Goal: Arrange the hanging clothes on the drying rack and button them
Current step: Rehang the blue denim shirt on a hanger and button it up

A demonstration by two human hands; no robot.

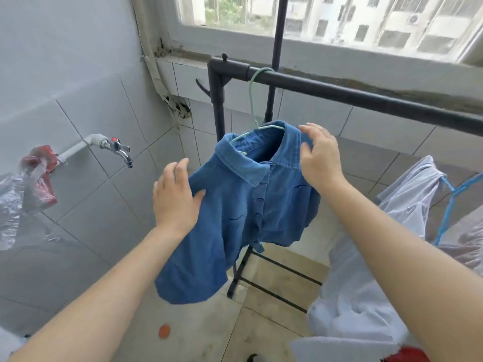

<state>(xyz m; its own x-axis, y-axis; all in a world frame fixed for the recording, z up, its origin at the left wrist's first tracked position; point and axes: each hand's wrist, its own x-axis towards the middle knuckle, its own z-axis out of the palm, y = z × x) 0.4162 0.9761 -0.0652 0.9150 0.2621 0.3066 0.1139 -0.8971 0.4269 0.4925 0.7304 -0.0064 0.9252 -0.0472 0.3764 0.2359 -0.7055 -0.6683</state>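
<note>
A small blue denim shirt (235, 218) hangs on a pale green hanger (252, 100) hooked over the black rail of the drying rack (366, 96), near the rail's left end. Its front placket looks buttoned down the middle. My left hand (175, 197) lies with straight fingers against the shirt's left shoulder and sleeve. My right hand (320, 155) rests with relaxed fingers on the right side of the collar and shoulder. To the right, a white garment (366, 270) hangs from a blue hanger (454, 202).
A metal tap (119, 150) sticks out of the tiled wall on the left, with a plastic bag (28, 189) holding something red beside it. A window runs behind the rack. The rack's lower bars (274, 280) cross the tiled floor. An orange spot (164, 331) lies on the floor.
</note>
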